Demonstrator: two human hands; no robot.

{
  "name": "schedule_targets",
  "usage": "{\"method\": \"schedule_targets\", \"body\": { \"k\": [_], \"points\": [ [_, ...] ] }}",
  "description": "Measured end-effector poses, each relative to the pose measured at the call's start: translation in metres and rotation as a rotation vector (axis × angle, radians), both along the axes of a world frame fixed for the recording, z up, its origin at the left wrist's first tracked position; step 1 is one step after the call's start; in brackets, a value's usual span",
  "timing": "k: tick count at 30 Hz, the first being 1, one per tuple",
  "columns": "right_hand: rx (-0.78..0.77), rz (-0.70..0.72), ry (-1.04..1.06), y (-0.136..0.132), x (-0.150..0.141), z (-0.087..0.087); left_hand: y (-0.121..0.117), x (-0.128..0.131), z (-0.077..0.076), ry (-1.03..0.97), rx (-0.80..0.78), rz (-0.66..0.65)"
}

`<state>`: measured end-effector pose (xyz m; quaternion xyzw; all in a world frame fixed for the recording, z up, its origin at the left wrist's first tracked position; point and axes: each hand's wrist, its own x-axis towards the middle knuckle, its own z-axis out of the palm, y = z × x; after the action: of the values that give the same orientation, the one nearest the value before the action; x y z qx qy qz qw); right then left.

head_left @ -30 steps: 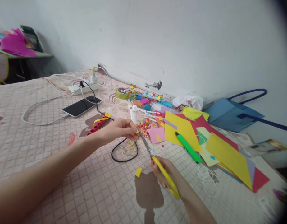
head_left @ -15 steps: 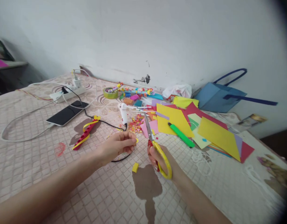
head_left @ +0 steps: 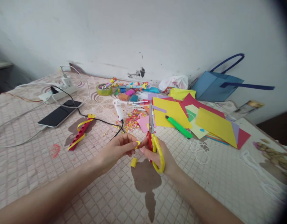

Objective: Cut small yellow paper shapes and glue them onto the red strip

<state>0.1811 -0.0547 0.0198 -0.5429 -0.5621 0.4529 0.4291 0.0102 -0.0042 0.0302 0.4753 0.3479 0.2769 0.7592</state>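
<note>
- From the head view, my left hand [head_left: 116, 148] pinched a small yellow piece [head_left: 138, 144] between thumb and fingertips, held above the worktop [head_left: 99, 196].
- My right hand [head_left: 167, 158] was wrapped around the scissors [head_left: 161, 155], their blades pointing away from me, towards the paper sheets.
- A second earlier, the blades had been right at the yellow piece; now they were turned off it, and my right fingertips had come in close beside my left ones. I took that as a break in the snipping, with fingers rather than blades at the piece. Whether my right fingertips touched it, I couldn't tell.
- A yellow block [head_left: 134, 162] lay just below the piece, near my left hand.
- Beyond my hands were a white glue gun [head_left: 119, 111] and a scatter of coloured scraps [head_left: 132, 120]; to the right lay a yellow sheet [head_left: 166, 116] and a green tool [head_left: 179, 127].
- On the left, a red strip [head_left: 75, 140] with a yellow ribbon around it lay near a phone [head_left: 58, 115].
</note>
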Motion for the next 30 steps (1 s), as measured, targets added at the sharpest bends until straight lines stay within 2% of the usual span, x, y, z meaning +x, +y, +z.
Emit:
{"method": "schedule_targets", "body": {
  "k": [6, 16, 21, 24, 30],
  "points": [
    [-0.015, -0.040, 0.078, 0.000, -0.002, 0.002, -0.003, 0.001, 0.000, -0.046, -0.039, 0.045],
    [-0.002, -0.042, 0.072, -0.001, -0.005, 0.001, -0.011, 0.006, -0.001, 0.028, 0.020, 0.080],
    [0.018, -0.086, 0.061, 0.000, -0.005, 0.003, -0.010, 0.007, -0.005, -0.084, -0.095, 0.099],
    [0.035, -0.110, 0.058, 0.002, -0.004, 0.003, -0.009, 0.006, -0.005, -0.086, -0.134, 0.116],
    [0.034, -0.082, 0.053, 0.001, -0.004, 0.000, -0.014, 0.007, -0.003, -0.011, -0.058, 0.111]
  ]
}}
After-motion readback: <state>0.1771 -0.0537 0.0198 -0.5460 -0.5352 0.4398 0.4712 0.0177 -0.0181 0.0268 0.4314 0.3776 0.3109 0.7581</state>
